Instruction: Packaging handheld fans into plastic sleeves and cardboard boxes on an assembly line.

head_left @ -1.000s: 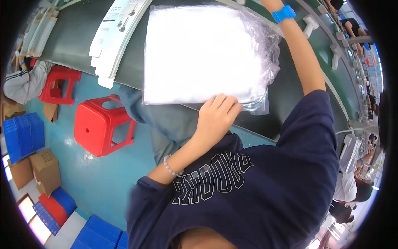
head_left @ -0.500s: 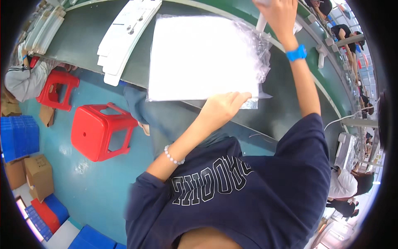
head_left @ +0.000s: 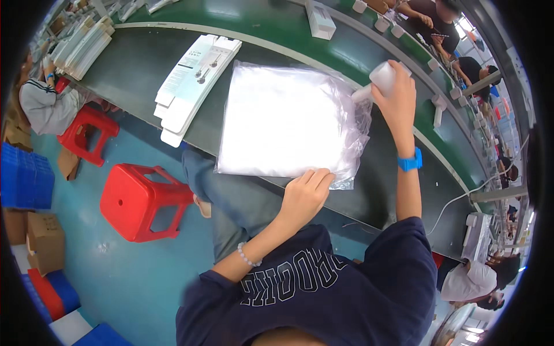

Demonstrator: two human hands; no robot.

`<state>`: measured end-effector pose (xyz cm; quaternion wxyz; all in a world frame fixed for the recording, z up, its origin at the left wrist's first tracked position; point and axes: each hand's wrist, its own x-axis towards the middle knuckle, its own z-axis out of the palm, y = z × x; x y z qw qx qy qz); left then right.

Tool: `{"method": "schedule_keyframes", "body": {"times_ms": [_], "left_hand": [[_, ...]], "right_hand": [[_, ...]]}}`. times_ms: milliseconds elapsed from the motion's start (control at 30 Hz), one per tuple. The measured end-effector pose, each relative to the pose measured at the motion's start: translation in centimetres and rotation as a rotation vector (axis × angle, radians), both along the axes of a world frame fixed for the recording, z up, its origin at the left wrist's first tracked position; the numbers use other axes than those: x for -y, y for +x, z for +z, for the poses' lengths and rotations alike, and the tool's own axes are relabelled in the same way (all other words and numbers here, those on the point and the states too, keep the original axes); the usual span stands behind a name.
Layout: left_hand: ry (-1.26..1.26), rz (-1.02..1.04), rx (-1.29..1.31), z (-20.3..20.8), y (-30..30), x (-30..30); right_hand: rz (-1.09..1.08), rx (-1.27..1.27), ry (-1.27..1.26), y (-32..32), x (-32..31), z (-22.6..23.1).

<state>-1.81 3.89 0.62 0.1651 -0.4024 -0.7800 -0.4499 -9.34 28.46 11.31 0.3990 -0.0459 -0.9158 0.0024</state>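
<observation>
A stack of clear plastic bags (head_left: 283, 121), whitish from the light, lies flat on the dark tabletop in front of me, its right side crumpled. My left hand (head_left: 306, 195) is at the near right corner, fingers closed on the edge of the plastic bag. Over the crumpled side, my right hand (head_left: 398, 106) grips a white handheld device (head_left: 382, 76) with a rounded body and a narrower stem pointing left. Left of the bags is a pile of flattened printed cartons (head_left: 193, 81).
Beyond the table runs a green conveyor belt (head_left: 254, 20) carrying a white box (head_left: 320, 20) and another white device (head_left: 438, 109). A red stool (head_left: 130, 202) stands on the floor at left. More flat cartons (head_left: 83, 49) are at far left. Co-workers sit along the line.
My right hand has come down from over the belt toward the bags with the white device. My left hand stays at the bag edge. The view has shifted.
</observation>
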Motion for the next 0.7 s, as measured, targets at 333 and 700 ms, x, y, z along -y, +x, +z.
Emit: {"method": "schedule_keyframes", "body": {"times_ms": [333,700], "left_hand": [[0.183,-0.254,0.360,0.1,-0.8,0.2],[0.268,-0.432,0.655,2.5,0.0,-1.3]], "right_hand": [[0.157,-0.099,-0.612,12.4,3.5,3.2],[0.127,-0.101,-0.853,23.7,5.7,2.0]]}}
